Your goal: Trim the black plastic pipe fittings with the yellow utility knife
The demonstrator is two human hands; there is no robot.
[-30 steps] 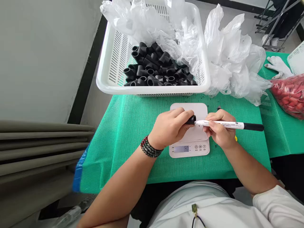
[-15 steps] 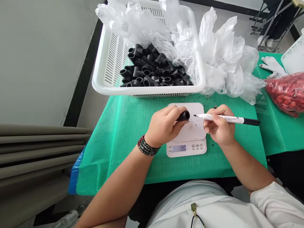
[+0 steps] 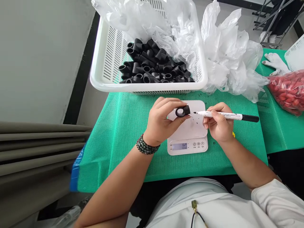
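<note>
we are clenching a black pipe fitting point(image 3: 182, 111) in our left hand point(image 3: 161, 122) and pinching a white marker point(image 3: 225, 115) in our right hand point(image 3: 219, 124), just apart, above a white digital scale point(image 3: 187, 146).

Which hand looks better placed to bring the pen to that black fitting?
Probably the right hand: it grips the white marker, its tip just short of the black pipe fitting. The left hand is occupied holding that fitting.

Pipe fittings point(image 3: 152, 63) are held in a plastic basket point(image 3: 147, 88) behind a digital scale point(image 3: 187, 147) on the tabletop point(image 3: 133, 152); plastic bags point(image 3: 228, 57) are heaped to the basket's right, and a further filled bag point(image 3: 288, 91) is laid beyond them.
</note>
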